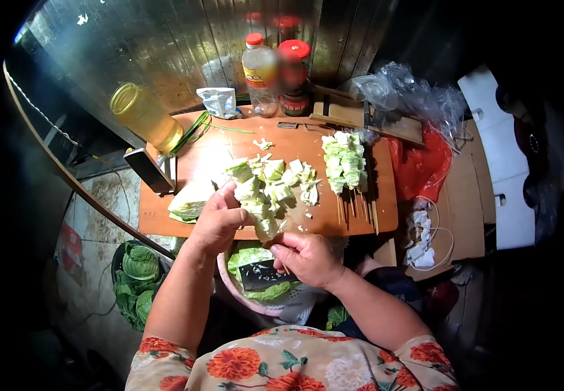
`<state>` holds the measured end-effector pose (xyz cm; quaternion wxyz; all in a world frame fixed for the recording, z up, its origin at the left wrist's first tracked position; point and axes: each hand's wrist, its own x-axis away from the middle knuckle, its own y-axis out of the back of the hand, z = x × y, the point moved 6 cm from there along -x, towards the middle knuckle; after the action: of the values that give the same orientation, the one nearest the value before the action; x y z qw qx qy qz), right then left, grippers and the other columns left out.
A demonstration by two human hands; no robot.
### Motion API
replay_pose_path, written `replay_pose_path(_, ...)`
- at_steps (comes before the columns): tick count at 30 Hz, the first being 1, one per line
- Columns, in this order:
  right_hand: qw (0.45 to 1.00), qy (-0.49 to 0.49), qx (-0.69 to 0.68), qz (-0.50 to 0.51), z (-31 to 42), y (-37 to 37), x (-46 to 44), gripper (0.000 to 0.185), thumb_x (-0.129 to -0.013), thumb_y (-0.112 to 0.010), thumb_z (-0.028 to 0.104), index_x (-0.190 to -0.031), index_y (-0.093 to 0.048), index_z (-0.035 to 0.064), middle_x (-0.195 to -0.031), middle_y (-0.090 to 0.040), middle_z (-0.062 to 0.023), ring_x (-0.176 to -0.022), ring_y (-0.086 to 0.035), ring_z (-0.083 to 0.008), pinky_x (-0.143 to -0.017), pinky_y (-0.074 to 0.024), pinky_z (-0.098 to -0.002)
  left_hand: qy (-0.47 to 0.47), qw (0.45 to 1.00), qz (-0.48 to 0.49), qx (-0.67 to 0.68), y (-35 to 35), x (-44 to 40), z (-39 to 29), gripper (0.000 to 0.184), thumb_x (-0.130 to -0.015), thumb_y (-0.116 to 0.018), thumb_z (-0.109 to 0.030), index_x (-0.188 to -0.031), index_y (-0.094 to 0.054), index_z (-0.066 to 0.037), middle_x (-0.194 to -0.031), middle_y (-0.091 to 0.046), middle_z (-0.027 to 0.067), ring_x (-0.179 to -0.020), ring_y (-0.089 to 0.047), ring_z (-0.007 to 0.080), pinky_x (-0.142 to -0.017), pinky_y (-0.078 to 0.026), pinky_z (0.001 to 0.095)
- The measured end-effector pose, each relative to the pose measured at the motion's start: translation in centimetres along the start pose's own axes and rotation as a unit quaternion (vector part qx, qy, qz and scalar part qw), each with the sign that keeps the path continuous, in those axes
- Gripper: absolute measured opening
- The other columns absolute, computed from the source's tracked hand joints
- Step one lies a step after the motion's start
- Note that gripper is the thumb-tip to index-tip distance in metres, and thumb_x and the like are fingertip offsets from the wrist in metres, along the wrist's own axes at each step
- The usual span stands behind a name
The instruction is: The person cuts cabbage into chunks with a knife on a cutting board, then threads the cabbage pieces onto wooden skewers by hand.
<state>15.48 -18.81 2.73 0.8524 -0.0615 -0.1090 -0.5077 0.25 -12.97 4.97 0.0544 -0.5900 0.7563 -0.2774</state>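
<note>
My left hand is closed at the side of a cabbage skewer, its fingers against the pale green pieces. The thumb and fingers of my right hand pinch the lower end of the same skewer, whose stick is mostly hidden by the hand. Loose cut cabbage pieces lie just beyond on the orange-brown board. A cabbage wedge rests left of my left hand. Several filled cabbage skewers lie side by side at the board's right, sticks toward me.
Below the board, a pink-rimmed basin holds cabbage leaves and a dark, wide blade. A phone leans at the left, near a jar of yellowish liquid. Bottles stand behind. Whole cabbages sit lower left.
</note>
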Motion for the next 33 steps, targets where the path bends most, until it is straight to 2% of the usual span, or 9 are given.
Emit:
replay_pose_path(4, 0.992, 0.013, -0.112, -0.050, 1.8, 1.1, 0.9, 0.022, -0.099, -0.050, 0.013, -0.105, -0.063, -0.0035, -0.065, -0.059, -0.0016, -0.054, -0.054, -0.0075, -0.053, -0.0468, -0.0212, 0.004, 0.998, 0.057, 0.002, 0.4, -1.2, 0.3, 0.058, -0.074, -0.055, -0.007, -0.131, -0.046, 0.001, -0.119, -0.057, 0.0124, -0.102, -0.061, 0.0204, -0.083, -0.052, 0.0335)
replay_pose_path(9, 0.967, 0.084, -0.162, -0.181, 4.2, 5.3, 1.5, 0.023, -0.101, -0.048, 0.015, -0.108, -0.064, -0.0008, -0.065, -0.056, -0.0004, -0.053, -0.053, -0.0065, -0.051, -0.0455, -0.0199, 0.010, 0.991, -0.127, -0.027, 2.4, -3.1, 0.1, 0.043, -0.082, -0.049, -0.006, -0.125, -0.053, -0.002, -0.107, -0.061, 0.0092, -0.087, -0.063, 0.0183, -0.074, -0.052, 0.0313)
replay_pose_path(11, 0.958, 0.100, -0.151, -0.222, 4.4, 6.7, 1.6, 0.023, -0.101, -0.049, 0.017, -0.107, -0.063, -0.0005, -0.066, -0.056, -0.0010, -0.053, -0.052, -0.0073, -0.050, -0.0454, -0.0208, -0.013, 0.972, -0.185, -0.143, 4.0, -4.1, 0.0, 0.027, -0.088, -0.055, -0.008, -0.114, -0.059, -0.003, -0.097, -0.064, 0.0048, -0.080, -0.063, 0.0137, -0.069, -0.050, 0.0260)
replay_pose_path(16, 0.944, 0.118, -0.161, -0.262, 5.4, 8.4, 1.7, 0.023, -0.101, -0.049, 0.018, -0.106, -0.063, 0.0002, -0.065, -0.055, -0.0018, -0.054, -0.051, -0.0080, -0.050, -0.0444, -0.0211, -0.015, 0.935, -0.181, -0.304, 4.3, -7.6, 1.5, 0.013, -0.090, -0.062, -0.012, -0.097, -0.066, -0.002, -0.077, -0.064, 0.0003, -0.066, -0.058, 0.0082, -0.060, -0.048, 0.0242)
replay_pose_path(20, 0.946, 0.114, -0.148, -0.264, 5.5, 8.9, 1.5, 0.023, -0.101, -0.048, 0.017, -0.105, -0.063, 0.0006, -0.064, -0.055, -0.0011, -0.052, -0.051, -0.0078, -0.052, -0.0441, -0.0206, -0.019, 0.846, -0.148, -0.512, 2.2, -10.1, 4.2, 0.019, -0.089, -0.065, -0.015, -0.101, -0.068, 0.000, -0.071, -0.064, 0.0055, -0.062, -0.057, 0.0104, -0.059, -0.049, 0.0289)
replay_pose_path(22, 0.947, 0.107, -0.141, -0.266, 5.5, 9.1, 1.6, 0.023, -0.101, -0.048, 0.017, -0.106, -0.063, 0.0007, -0.064, -0.055, -0.0008, -0.052, -0.051, -0.0076, -0.052, -0.0442, -0.0205, 0.008, 0.775, -0.146, -0.615, 1.0, -10.6, 4.9, 0.031, -0.084, -0.069, -0.027, -0.105, -0.070, -0.004, -0.087, -0.070, 0.0183, -0.081, -0.068, 0.0281, -0.076, -0.053, 0.0382)
replay_pose_path(24, 0.949, 0.099, -0.134, -0.269, 5.5, 9.3, 1.9, 0.022, -0.100, -0.049, 0.017, -0.106, -0.063, 0.0008, -0.064, -0.055, -0.0005, -0.052, -0.051, -0.0074, -0.052, -0.0443, -0.0205, 0.036, 0.753, -0.133, -0.644, 1.0, -11.6, 6.3, 0.036, -0.084, -0.066, -0.030, -0.111, -0.068, -0.006, -0.096, -0.069, 0.0214, -0.092, -0.067, 0.0351, -0.084, -0.051, 0.0416)
replay_pose_path(30, 0.954, 0.078, -0.115, -0.267, 5.7, 10.1, 2.6, 0.023, -0.100, -0.049, 0.016, -0.106, -0.064, 0.0004, -0.064, -0.055, 0.0003, -0.054, -0.052, -0.0054, -0.051, -0.0455, -0.0195, 0.091, 0.672, -0.088, -0.730, 0.6, -14.1, 9.0, 0.039, -0.088, -0.055, -0.036, -0.112, -0.066, -0.007, -0.101, -0.069, 0.0203, -0.095, -0.066, 0.0349, -0.085, -0.051, 0.0428)
replay_pose_path(33, 0.954, 0.076, -0.128, -0.261, 5.3, 10.3, 2.7, 0.023, -0.100, -0.049, 0.016, -0.106, -0.064, 0.0004, -0.064, -0.055, 0.0007, -0.053, -0.052, -0.0049, -0.051, -0.0451, -0.0193, 0.119, 0.669, -0.088, -0.728, 0.6, -14.8, 9.6, 0.039, -0.089, -0.053, -0.037, -0.111, -0.065, -0.007, -0.099, -0.069, 0.0200, -0.094, -0.067, 0.0354, -0.084, -0.051, 0.0430)
